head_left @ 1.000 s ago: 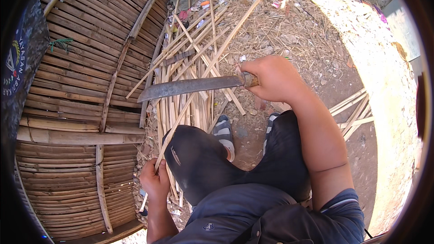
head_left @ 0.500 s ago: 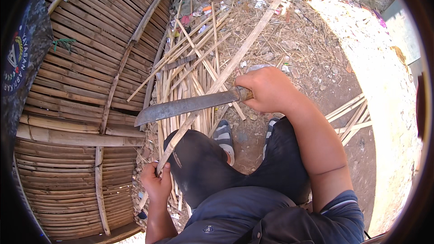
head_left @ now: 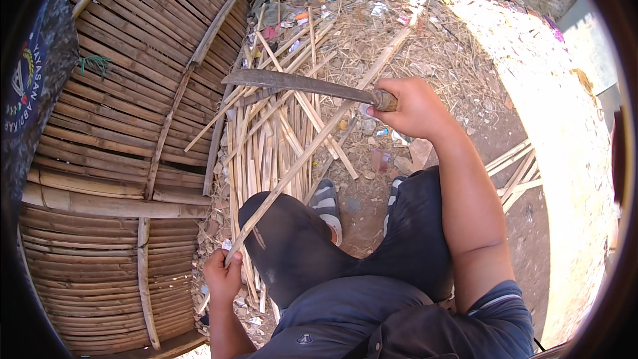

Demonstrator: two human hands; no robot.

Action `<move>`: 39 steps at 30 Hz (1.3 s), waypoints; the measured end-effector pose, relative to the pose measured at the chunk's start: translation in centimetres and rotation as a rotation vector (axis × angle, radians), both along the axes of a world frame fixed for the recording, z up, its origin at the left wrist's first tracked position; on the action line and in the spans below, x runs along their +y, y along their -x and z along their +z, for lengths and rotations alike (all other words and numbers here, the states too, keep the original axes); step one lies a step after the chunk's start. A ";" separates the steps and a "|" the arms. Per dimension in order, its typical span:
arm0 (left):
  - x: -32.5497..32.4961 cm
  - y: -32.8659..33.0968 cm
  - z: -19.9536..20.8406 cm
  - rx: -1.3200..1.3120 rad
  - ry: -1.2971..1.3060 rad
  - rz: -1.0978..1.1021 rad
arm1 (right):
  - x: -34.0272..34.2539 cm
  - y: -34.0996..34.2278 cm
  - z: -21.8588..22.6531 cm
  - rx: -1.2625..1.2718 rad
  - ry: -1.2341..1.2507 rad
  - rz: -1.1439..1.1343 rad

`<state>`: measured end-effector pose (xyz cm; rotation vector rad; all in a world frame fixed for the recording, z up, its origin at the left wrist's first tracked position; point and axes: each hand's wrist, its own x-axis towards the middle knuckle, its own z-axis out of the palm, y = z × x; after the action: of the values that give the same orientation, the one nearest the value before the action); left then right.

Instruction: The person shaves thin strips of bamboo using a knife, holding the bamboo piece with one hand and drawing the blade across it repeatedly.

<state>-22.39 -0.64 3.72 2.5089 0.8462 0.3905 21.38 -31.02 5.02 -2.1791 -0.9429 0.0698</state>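
My right hand (head_left: pixel 411 108) grips the handle of a long rusty machete (head_left: pixel 292 82), its blade pointing left and raised above a pile of split bamboo strips (head_left: pixel 272 153). My left hand (head_left: pixel 222 274) holds the near end of one long bamboo strip (head_left: pixel 319 139) that slants up and away to the right, resting across my left knee (head_left: pixel 279 226). The blade hangs above this strip, apart from it.
A woven bamboo panel (head_left: pixel 113 159) with cross battens lies to the left. Dry shavings and litter (head_left: pixel 372 20) cover the ground ahead. A few more strips (head_left: pixel 518 173) lie at the right. My sandalled feet (head_left: pixel 327 203) rest on bare dirt.
My right hand has lifted the machete up and away from the strips. The left hand has raised a long strip so it slants across my knee.
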 end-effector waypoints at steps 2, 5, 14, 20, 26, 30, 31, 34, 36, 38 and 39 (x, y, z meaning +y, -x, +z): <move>0.6 0.9 0.2 0.049 0.061 0.004 | -0.1 -0.3 -0.4 0.010 0.003 -0.008; 1.6 2.2 0.1 -0.012 0.059 0.021 | -1.0 -1.7 -1.2 0.070 -0.032 -0.143; 2.6 3.7 0.2 0.013 0.126 0.003 | -0.8 -1.2 -0.5 0.090 -0.046 -0.073; 2.9 4.3 0.3 0.113 0.250 0.006 | -1.9 -2.8 -1.7 0.071 -0.124 -0.225; 2.8 4.5 -0.1 0.133 0.377 -0.019 | -1.3 -2.1 -1.9 0.059 -0.183 -0.177; 3.5 5.6 -1.0 0.166 0.523 0.004 | -0.8 -1.3 -0.6 0.023 -0.127 -0.125; 3.8 5.8 -1.0 0.182 0.554 0.002 | -0.9 -1.3 -0.7 0.016 -0.129 -0.147; 3.6 5.5 -0.7 0.205 0.579 -0.016 | -2.0 -3.2 -1.7 0.101 -0.148 -0.227; 3.3 5.1 -0.5 0.211 0.587 -0.004 | -2.0 -3.0 -2.1 0.040 -0.151 -0.226; 3.2 5.0 -0.5 0.216 0.609 0.034 | -1.2 -2.1 -1.7 0.028 -0.117 -0.196; 3.2 5.1 -0.8 0.217 0.625 0.029 | -0.8 -1.5 -1.3 0.004 -0.077 -0.144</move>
<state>-27.45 2.59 2.94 1.9730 0.9142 -0.1324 22.91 -31.84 3.75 -2.1679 -0.7708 -0.0303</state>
